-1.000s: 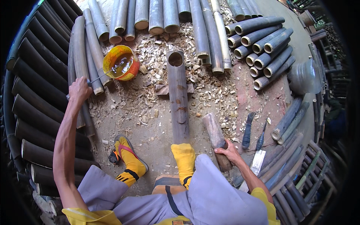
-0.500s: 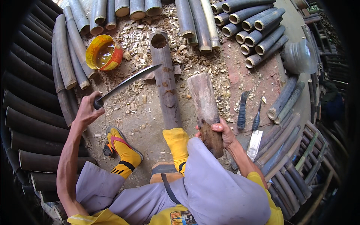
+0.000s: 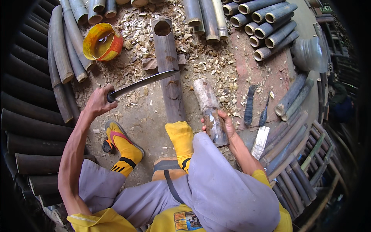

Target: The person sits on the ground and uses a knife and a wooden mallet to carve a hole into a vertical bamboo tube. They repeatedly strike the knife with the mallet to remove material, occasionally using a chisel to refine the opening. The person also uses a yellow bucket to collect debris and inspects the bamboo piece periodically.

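My left hand is closed around the dark handle of a long knife. Its blade points right, and the tip lies over a thick bamboo tube stretching away from me. The tube has an opening at its far end and dark marks along its side. My foot in a yellow sock rests at the tube's near end. To the right of the tube, my right hand grips the near part of a worn wooden block, pale at its far end and dark, shiny near my fingers.
Wood chips litter the ground. A yellow-red tub of liquid stands at the far left. Cut bamboo tubes are piled far right; more line the left side. A dark-handled tool and a chisel-like tool lie right of the block.
The knife has shifted right, its tip now across the bamboo tube. The wooden block has turned in my right hand, showing a different face. The view has tilted slightly.
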Motion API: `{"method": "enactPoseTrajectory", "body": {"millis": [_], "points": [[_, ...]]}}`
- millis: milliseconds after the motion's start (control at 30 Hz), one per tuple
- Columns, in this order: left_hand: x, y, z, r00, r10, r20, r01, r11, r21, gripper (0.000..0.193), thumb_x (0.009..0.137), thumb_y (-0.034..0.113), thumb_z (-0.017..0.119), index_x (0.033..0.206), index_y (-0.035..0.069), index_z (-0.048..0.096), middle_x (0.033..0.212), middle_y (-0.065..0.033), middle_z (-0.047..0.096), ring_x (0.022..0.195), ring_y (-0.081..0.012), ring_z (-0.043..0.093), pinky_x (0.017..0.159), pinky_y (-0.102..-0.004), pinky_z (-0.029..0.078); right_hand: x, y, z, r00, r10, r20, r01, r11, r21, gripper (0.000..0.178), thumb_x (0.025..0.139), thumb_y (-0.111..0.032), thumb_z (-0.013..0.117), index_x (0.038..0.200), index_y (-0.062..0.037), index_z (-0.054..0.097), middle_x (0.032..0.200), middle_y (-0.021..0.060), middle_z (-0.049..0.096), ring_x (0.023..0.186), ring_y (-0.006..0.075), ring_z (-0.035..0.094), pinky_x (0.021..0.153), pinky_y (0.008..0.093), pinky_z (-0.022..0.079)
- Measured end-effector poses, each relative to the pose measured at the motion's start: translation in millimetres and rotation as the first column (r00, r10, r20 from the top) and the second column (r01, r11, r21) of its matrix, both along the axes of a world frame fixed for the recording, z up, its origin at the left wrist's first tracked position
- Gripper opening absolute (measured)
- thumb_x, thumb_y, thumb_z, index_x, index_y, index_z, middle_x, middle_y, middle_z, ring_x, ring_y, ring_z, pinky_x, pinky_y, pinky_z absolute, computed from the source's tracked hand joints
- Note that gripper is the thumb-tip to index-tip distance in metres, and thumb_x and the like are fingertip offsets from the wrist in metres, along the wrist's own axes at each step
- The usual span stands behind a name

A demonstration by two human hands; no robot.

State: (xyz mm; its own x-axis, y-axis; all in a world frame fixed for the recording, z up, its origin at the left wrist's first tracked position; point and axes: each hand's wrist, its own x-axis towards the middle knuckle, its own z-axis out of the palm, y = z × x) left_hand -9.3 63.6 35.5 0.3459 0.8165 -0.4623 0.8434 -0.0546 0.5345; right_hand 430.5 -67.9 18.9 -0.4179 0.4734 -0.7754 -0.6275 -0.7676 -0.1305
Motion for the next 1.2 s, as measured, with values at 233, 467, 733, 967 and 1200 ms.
{"method": "enactPoseTrajectory", "body": {"millis": [233,467,733,967,1200], "points": [[6.5,2.2,-6.1,0.994,-0.047,-0.097,0.047,0.999,-0.009,0.027,0.064,0.019,0.066,0.082,0.0,0.058,0.066,-0.019,0.06,0.065,-0.0362,0.061,0.062,-0.0417,0.047,-2.0,-15.6,-13.3,0.572,0.217,0.791,-0.563,0.806,0.185,0.097,0.07,-0.034,0.078,0.142,0.0036,0.024,0.13,0.0223,0.046,0.122,0.0289,0.046,0.105,0.0384,0.036],[5.4,10.4,-7.8,0.99,-0.043,-0.131,0.038,0.999,-0.037,0.028,0.065,0.021,0.068,0.085,0.002,0.061,0.072,-0.0186,0.064,0.071,-0.0363,0.063,0.068,-0.0427,0.05,-36.0,21.2,33.8,0.227,-0.18,0.957,-0.779,0.557,0.289,0.116,0.061,-0.026,0.084,0.149,-0.0032,0.012,0.148,0.0218,0.028,0.134,0.0322,0.035,0.111,0.041,0.029],[5.8,18.9,-11.5,0.972,-0.13,-0.196,0.137,0.99,0.025,0.023,0.065,0.017,0.067,0.082,0.003,0.058,0.069,-0.0173,0.063,0.069,-0.0365,0.062,0.064,-0.0432,0.049,-35.5,35.0,33.4,0.262,-0.219,0.94,-0.765,0.547,0.34,0.113,0.062,-0.025,0.083,0.148,-0.0031,0.014,0.147,0.0217,0.031,0.132,0.0319,0.037,0.11,0.0403,0.031],[0.0,15.0,0.7,0.955,-0.239,-0.177,0.256,0.963,0.082,0.019,0.066,0.014,0.065,0.08,0.005,0.057,0.067,-0.0158,0.062,0.066,-0.0352,0.062,0.06,-0.0425,0.048,-30.6,31.0,34.5,0.261,-0.19,0.946,-0.767,0.554,0.323,0.111,0.062,-0.025,0.082,0.148,-0.0013,0.015,0.147,0.0217,0.031,0.133,0.0321,0.036,0.11,0.04,0.03],[2.3,7.7,-8.6,0.99,-0.093,-0.106,0.105,0.988,0.111,0.022,0.064,0.015,0.068,0.081,0.005,0.057,0.069,-0.0148,0.062,0.067,-0.034,0.063,0.062,-0.0406,0.049,-35.1,43.1,41.2,0.22,-0.205,0.954,-0.808,0.509,0.296,0.107,0.065,-0.013,0.078,0.149,-0.0056,0.012,0.146,0.0222,0.034,0.128,0.0337,0.044,0.107,0.0401,0.036]]}}
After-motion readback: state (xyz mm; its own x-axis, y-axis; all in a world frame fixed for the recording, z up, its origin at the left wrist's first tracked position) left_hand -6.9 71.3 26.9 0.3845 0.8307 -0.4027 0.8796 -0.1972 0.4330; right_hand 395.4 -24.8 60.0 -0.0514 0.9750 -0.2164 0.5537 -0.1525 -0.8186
